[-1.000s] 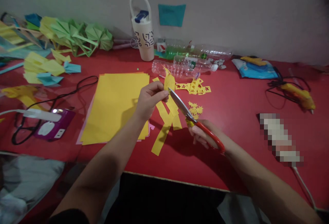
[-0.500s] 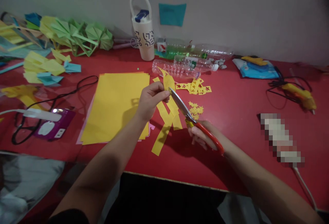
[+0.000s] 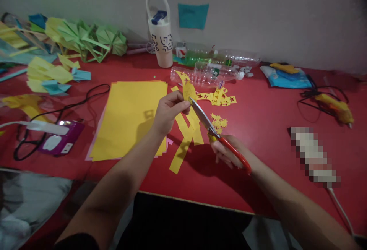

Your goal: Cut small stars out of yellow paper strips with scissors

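Note:
My left hand [image 3: 171,111] pinches a yellow paper strip [image 3: 188,89] whose upper end curls up and has holes cut in it. In my right hand [image 3: 226,151] are red-handled scissors [image 3: 205,118], their blade tips at the strip beside my left fingertips. Whether the blades touch the paper I cannot tell. Below lie loose yellow paper strips [image 3: 181,154], crossing each other on the red table. Small yellow paper stars [image 3: 218,123] form a pile near the scissors. Behind them are strip offcuts [image 3: 220,98] with star-shaped holes. A stack of yellow sheets [image 3: 126,122] lies left of my left hand.
Clear plastic bottles [image 3: 197,77] lie behind the strips, near an upright white tumbler [image 3: 162,43]. Folded paper shapes [image 3: 86,38] fill the back left. A purple power adapter [image 3: 61,139] with cables sits left; a yellow glue gun [image 3: 334,106] and blue packet [image 3: 286,77] are right.
The curled upper end of the strip has turned slightly, showing more of its cut-out holes. Both hands and the scissors keep nearly the same position, and the whole view has shifted a little.

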The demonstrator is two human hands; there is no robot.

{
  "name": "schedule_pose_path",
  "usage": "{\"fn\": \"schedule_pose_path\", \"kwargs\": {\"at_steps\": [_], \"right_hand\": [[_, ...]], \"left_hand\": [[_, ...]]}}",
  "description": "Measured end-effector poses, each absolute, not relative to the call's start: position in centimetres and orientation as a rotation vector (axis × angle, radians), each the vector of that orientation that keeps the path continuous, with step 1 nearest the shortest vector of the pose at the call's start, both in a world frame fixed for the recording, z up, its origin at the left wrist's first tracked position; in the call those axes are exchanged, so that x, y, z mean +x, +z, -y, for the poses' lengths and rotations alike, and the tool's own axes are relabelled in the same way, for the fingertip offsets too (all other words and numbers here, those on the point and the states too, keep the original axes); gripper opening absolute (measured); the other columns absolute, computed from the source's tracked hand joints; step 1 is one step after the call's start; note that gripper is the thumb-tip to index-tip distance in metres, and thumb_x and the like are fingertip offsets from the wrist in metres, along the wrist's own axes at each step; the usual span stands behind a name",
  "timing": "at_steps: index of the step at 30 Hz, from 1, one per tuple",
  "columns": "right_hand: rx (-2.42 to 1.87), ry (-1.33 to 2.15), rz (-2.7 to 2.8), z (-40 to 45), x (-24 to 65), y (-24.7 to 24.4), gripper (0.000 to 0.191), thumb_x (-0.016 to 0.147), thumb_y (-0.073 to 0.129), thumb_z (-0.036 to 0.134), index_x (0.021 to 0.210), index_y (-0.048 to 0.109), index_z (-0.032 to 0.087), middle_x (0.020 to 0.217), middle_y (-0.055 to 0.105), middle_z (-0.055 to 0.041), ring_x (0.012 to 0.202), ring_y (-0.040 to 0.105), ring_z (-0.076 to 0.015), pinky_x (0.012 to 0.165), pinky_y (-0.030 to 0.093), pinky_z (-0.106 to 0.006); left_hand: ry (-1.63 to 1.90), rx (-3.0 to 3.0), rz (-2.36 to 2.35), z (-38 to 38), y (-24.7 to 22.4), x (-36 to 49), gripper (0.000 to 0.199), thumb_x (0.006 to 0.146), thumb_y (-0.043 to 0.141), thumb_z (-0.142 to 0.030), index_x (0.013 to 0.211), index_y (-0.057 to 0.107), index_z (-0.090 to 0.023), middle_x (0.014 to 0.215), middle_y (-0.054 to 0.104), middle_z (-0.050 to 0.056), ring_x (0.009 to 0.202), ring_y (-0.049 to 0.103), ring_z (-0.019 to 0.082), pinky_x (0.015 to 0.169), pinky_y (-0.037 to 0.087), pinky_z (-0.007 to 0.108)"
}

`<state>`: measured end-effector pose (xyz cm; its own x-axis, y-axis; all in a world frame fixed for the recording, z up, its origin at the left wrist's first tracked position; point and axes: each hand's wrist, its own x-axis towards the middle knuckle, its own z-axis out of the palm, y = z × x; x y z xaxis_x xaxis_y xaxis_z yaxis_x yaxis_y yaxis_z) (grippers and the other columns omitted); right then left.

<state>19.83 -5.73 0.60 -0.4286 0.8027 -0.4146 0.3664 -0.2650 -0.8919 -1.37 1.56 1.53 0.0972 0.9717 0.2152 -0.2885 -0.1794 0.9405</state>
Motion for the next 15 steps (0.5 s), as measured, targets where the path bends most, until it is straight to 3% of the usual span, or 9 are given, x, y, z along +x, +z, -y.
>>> {"fn": "schedule_pose_path", "kwargs": {"at_steps": [15], "right_hand": [[-1.372,1.722,1.682,5.34,20.25,0.76,0.051,0.08,0.059,0.07,0.065,0.043,0.024,0.039,0.039,0.0108,0.027,0.038,-0.0061,0.033,0.036,-0.022]], "left_hand": [[1.362,1.188,-0.853,-1.73,2.06,-1.57,0.014,0.064,0.066,-0.024,0.058,0.054,-0.02,0.05,0.054,-0.005,0.049,0.053,0.008,0.052,0.047,0.024]]}}
